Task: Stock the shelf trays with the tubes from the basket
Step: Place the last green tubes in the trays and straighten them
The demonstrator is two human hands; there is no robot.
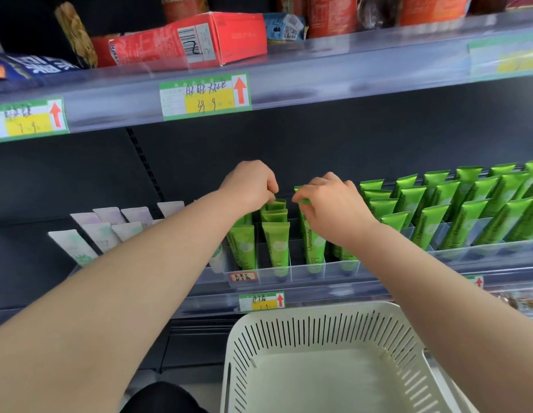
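Note:
Green tubes (pixel 276 242) marked Chamomile stand upright in the clear shelf trays (pixel 307 271) on the middle shelf. My left hand (pixel 249 186) pinches the crimped top of a green tube at the back of one lane. One lane to the right, my right hand (pixel 330 204) pinches the top of another green tube (pixel 301 193). The white slotted basket (pixel 292 332) sits below the shelf with nothing visible inside it.
White and lilac tubes (pixel 89 234) fill the trays to the left. More green tubes (pixel 455 216) fill the lanes to the right. The shelf above carries a red carton (pixel 181 43) and snack packs. Price labels (pixel 204 96) hang on the shelf edges.

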